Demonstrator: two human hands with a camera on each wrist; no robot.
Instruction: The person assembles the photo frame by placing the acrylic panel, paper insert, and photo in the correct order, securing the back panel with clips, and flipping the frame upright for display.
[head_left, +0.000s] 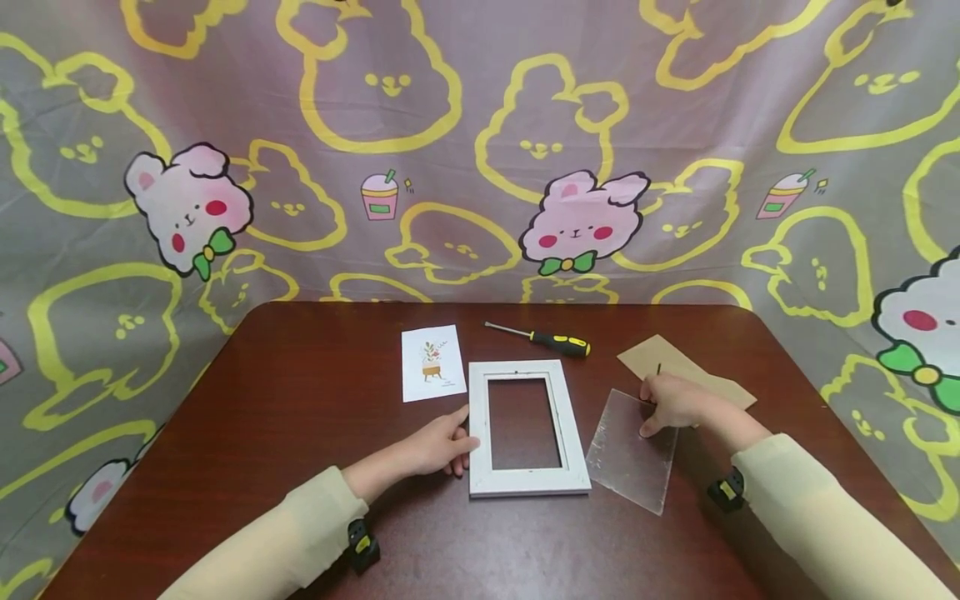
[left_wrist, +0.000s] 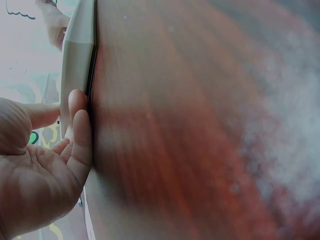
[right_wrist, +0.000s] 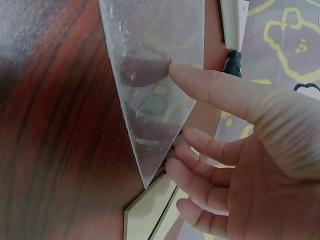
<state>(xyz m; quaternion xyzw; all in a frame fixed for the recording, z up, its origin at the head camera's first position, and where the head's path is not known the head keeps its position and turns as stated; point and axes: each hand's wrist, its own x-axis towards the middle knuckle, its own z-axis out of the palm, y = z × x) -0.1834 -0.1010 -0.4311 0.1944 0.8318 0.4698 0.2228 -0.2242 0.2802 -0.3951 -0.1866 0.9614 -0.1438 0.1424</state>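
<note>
A white picture frame (head_left: pixel 528 482) lies flat on the table, its opening bare to the wood. My left hand (head_left: pixel 431 446) grips its left edge; in the left wrist view the thumb (left_wrist: pixel 45 115) is on the upper face and the fingers are against the side and underside. To the right of the frame is a clear sheet (head_left: pixel 633 458). My right hand (head_left: pixel 675 404) pinches that sheet by its far right edge, the thumb (right_wrist: pixel 200 82) on its face and the fingertips at the edge, partly hidden.
A brown backing board (head_left: pixel 656 354) lies behind the right hand, partly covered by it. A small print of a potted plant (head_left: pixel 433 363) is left of the frame. Behind the frame rests a black-and-yellow screwdriver (head_left: pixel 558 342). A patterned curtain (head_left: pixel 465 208) borders the dark wooden table.
</note>
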